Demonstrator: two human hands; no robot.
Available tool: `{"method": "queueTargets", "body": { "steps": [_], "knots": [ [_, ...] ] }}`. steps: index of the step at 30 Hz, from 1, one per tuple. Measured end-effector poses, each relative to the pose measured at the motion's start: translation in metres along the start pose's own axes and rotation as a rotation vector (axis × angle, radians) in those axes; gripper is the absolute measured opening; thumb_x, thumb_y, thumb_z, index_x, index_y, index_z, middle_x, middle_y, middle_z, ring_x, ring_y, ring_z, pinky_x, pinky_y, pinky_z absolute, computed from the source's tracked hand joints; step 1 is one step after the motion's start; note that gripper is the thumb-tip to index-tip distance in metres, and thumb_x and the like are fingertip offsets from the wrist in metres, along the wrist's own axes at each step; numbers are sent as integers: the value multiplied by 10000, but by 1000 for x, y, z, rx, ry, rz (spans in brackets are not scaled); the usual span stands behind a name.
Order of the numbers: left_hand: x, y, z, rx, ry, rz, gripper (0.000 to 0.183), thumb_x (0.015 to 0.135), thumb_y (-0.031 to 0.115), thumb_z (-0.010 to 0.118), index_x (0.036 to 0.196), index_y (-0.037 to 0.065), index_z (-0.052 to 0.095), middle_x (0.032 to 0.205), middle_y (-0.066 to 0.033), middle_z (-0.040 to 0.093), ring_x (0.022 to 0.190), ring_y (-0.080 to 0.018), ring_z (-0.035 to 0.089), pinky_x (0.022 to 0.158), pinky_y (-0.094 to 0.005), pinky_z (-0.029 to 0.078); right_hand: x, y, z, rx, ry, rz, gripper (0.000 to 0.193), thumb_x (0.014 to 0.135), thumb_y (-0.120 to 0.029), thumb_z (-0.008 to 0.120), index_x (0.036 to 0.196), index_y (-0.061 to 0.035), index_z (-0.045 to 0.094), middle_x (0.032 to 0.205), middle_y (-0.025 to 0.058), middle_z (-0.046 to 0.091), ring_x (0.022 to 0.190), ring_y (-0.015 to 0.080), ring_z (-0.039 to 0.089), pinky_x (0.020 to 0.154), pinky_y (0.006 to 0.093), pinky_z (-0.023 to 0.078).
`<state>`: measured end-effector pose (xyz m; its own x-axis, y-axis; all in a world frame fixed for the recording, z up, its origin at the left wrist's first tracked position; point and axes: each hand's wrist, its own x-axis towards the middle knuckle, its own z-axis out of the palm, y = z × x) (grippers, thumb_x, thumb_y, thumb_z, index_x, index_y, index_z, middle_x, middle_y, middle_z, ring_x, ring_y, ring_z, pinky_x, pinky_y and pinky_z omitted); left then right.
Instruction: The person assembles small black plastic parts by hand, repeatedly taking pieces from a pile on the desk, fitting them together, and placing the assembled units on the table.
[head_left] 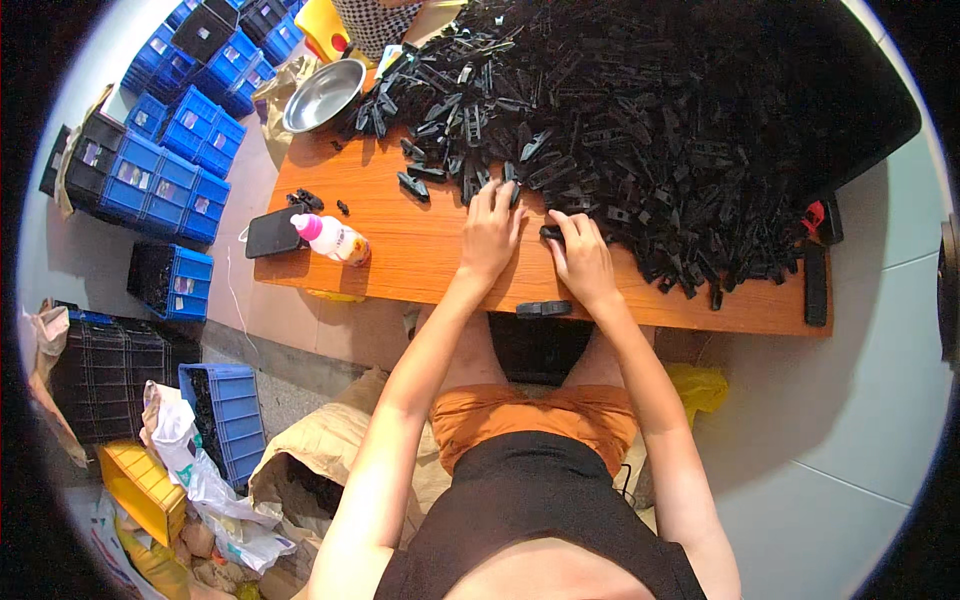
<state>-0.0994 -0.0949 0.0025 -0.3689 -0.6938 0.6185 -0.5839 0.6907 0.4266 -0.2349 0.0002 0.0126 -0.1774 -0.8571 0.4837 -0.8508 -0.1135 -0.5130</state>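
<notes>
Near the middle of the wooden table [400, 265], my left hand [487, 240] reaches to the front edge of a big heap of black plastic parts [620, 130]. Its fingers are stretched forward and slightly apart, touching a small black part [510, 172] at the heap's edge; how firmly cannot be told. Just to its right, my right hand [585, 262] is closed, with thumb and fingers on a short black plastic part [551, 232] held low over the wood. Between my forearms, another black part [543, 309] lies at the table's front edge.
On the table's left are a steel bowl [323, 96], a pink-capped bottle [335, 240] and a dark phone-like slab [275, 232]. Blue crates [165, 185] stack along the left. A paper sack [330, 440] stands below. A long black object [816, 285] lies at the right edge.
</notes>
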Motion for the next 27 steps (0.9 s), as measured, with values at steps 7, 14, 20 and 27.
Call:
{"method": "queueTargets", "body": {
  "steps": [7, 14, 20, 27],
  "knots": [
    [-10, -10, -2, 105, -99, 1, 250, 832, 136, 676, 1061, 40, 643, 978, -128, 644, 918, -301, 593, 778, -381, 494, -18, 1, -28, 406, -27, 232, 268, 769, -18, 683, 1015, -21, 577, 901, 126, 572, 799, 253, 627, 703, 336, 512],
    [-49, 4, -57, -314, -291, -23, 328, 797, 88, 703, 1119, 62, 650, 1005, -111, 664, 865, -281, 557, 793, -368, 463, -39, 21, -43, 250, 6, 150, 247, 746, -50, 724, 967, -29, 617, 894, 118, 627, 856, 258, 627, 739, 351, 514],
    [-43, 0, -52, -351, -430, 150, 332, 792, 107, 708, 1116, 56, 653, 1030, -97, 659, 969, -286, 544, 876, -379, 447, -35, 21, -41, 327, 29, 91, 261, 748, -18, 732, 994, -18, 643, 984, 127, 648, 864, 249, 647, 747, 322, 517],
    [-38, 13, -50, -341, -337, 102, 318, 777, 101, 719, 1086, 47, 667, 932, -92, 634, 969, -285, 545, 857, -368, 458, -29, 18, -35, 577, -79, 177, 268, 761, -8, 711, 1024, -8, 666, 977, 121, 644, 883, 280, 630, 745, 333, 514]
  ]
}}
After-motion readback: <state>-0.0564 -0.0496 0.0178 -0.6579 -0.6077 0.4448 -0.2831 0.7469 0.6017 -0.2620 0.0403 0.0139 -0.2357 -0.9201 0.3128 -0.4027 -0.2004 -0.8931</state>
